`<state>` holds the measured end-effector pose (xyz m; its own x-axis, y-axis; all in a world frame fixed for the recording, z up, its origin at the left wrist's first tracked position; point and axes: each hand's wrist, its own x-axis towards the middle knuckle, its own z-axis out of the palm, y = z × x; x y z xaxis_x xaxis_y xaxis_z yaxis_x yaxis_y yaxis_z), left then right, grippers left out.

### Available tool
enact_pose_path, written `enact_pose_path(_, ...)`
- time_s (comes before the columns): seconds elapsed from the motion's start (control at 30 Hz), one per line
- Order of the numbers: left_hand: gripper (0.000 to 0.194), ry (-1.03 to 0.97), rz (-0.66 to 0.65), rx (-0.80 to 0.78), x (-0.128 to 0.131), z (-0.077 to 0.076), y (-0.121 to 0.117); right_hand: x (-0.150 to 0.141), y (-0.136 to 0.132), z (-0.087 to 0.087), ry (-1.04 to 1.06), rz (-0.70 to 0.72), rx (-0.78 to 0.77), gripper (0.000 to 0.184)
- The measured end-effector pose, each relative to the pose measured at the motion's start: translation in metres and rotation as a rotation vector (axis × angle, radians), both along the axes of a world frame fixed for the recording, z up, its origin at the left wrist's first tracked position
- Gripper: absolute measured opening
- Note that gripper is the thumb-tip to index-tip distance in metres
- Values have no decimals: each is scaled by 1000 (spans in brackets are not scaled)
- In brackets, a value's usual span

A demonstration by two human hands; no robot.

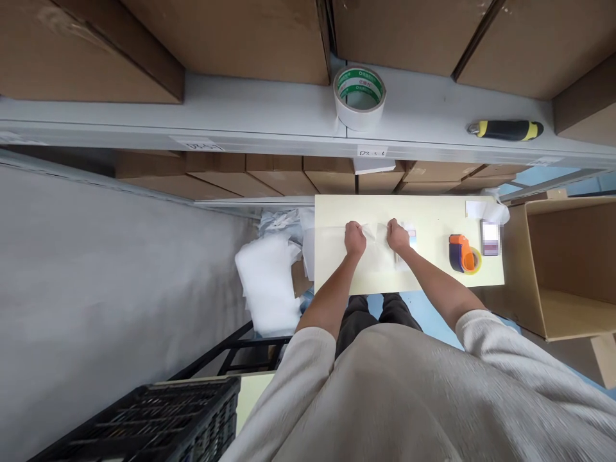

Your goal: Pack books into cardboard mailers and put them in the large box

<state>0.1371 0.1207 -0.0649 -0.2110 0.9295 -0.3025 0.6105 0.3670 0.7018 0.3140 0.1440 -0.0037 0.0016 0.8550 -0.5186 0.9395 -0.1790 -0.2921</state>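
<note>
My left hand [355, 238] is closed on a thin, translucent plastic sheet [382, 258] above the pale yellow table [433, 208]. A short way to its right, my right hand [397, 236] also pinches the sheet, and loose corners of it stick up between the two fists. Part of the sheet runs left past my left hand to the table's edge. Just beside my right hand lies a small item with a pink and blue print [411, 235], partly covered by hand and sheet, so its kind is unclear.
An orange tape dispenser [462, 253] and a dark-edged box [491, 239] lie on the table's right. An open carton [534, 276] stands beyond. White packing material [269, 282] is piled left. The shelf above holds a tape roll [360, 97], a utility knife [507, 130] and cartons.
</note>
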Motion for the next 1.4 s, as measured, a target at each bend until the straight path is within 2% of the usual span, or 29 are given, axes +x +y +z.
enact_pose_path(0.13,17,-4,-25,-13,-3,2,2,3,1,-3,19,-29,3,21)
enact_pose_path(0.23,25,-2,-85,42,-2,10,-4,8,-3,-5,115,-34,31,29)
enact_pose_path(0.33,37,59,-207,125,-4,23,-23,16,-15,-5,257,22,75,38)
enact_pose_path(0.4,33,141,-259,113,-7,30,-39,22,-27,-5,285,89,133,36)
enact_pose_path(0.5,24,217,-276,31,-11,35,-62,27,-45,-5,193,145,196,28)
enact_pose_path(0.67,22,276,-239,-79,-14,29,-74,31,-58,-16,65,130,138,29)
enact_pose_path(0.8,11,287,-283,-77,-18,24,-68,33,-56,-27,65,106,154,26)
enact_pose_path(0.9,13,299,-291,-61,-19,21,-66,34,-56,-32,66,104,164,24)
enact_pose_path(1.4,22,346,-235,-65,-14,17,-76,33,-57,-30,39,107,171,21)
